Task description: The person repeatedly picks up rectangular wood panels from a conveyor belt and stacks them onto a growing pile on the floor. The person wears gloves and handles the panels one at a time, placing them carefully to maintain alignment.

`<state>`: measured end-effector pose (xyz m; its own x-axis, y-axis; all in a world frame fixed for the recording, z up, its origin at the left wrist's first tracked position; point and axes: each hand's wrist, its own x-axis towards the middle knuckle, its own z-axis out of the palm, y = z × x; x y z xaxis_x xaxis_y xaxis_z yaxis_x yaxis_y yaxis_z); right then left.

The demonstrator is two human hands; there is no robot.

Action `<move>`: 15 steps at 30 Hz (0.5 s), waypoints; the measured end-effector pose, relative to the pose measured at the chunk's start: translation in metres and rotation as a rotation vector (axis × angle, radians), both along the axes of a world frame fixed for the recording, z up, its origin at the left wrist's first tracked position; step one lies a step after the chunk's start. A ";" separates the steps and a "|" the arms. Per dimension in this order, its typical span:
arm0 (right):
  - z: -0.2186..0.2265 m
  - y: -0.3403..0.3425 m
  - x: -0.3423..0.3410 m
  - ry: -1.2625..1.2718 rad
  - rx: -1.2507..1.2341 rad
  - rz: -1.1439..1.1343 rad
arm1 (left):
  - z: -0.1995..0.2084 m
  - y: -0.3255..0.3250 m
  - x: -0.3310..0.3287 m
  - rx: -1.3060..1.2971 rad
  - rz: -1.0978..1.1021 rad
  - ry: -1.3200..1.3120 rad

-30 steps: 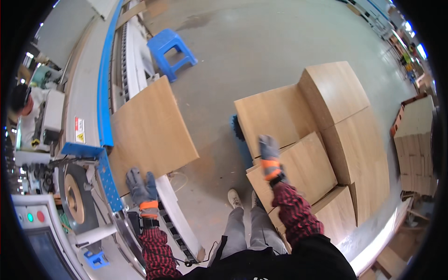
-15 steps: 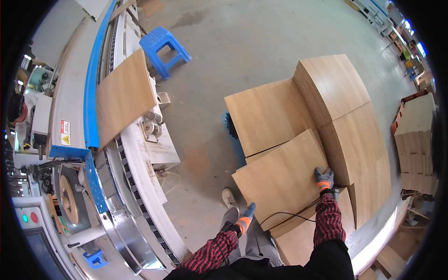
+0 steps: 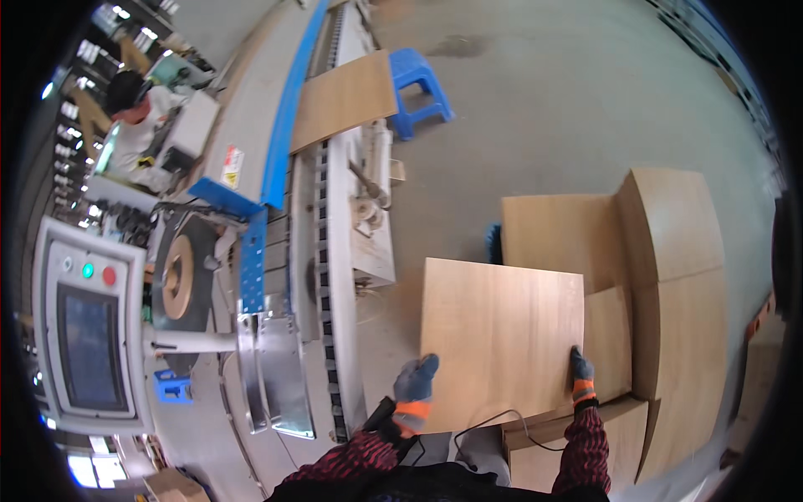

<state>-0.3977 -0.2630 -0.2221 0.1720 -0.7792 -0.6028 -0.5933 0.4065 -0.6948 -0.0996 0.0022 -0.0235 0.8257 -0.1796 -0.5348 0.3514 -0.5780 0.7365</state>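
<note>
A square wood-grain board [image 3: 502,339] is held up in front of me, above the stacked boards. My left hand [image 3: 415,381], in a grey glove with an orange cuff, grips its left edge near the lower corner. My right hand [image 3: 582,368], gloved the same way, holds the right edge; its fingers are partly hidden. Beneath and beyond lie more wood-grain boards [image 3: 556,230]. A taller stack [image 3: 690,335] stands to their right. A thin dark cable [image 3: 493,416] runs across the lower part of the held board.
Left of me runs a long machine with a chain conveyor track [image 3: 323,251] and a blue guard rail [image 3: 288,125]. Another board [image 3: 347,96] lies on it. A control panel [image 3: 88,322] stands nearer, a blue stool [image 3: 414,92] farther off. Another person [image 3: 138,138] is beyond the machine.
The top board has come up off the stack between both hands. My left hand has closed on its left edge. The view has turned left toward the machine.
</note>
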 end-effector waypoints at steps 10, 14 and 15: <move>0.187 0.081 0.168 -0.568 0.269 0.202 | 0.130 0.129 0.055 0.663 -0.139 -0.992; 0.213 0.139 0.231 -0.586 0.182 0.222 | 0.125 0.139 0.040 0.616 -0.435 -0.875; 0.214 0.152 0.249 -0.545 0.177 0.269 | 0.122 0.140 0.039 0.556 -0.490 -0.821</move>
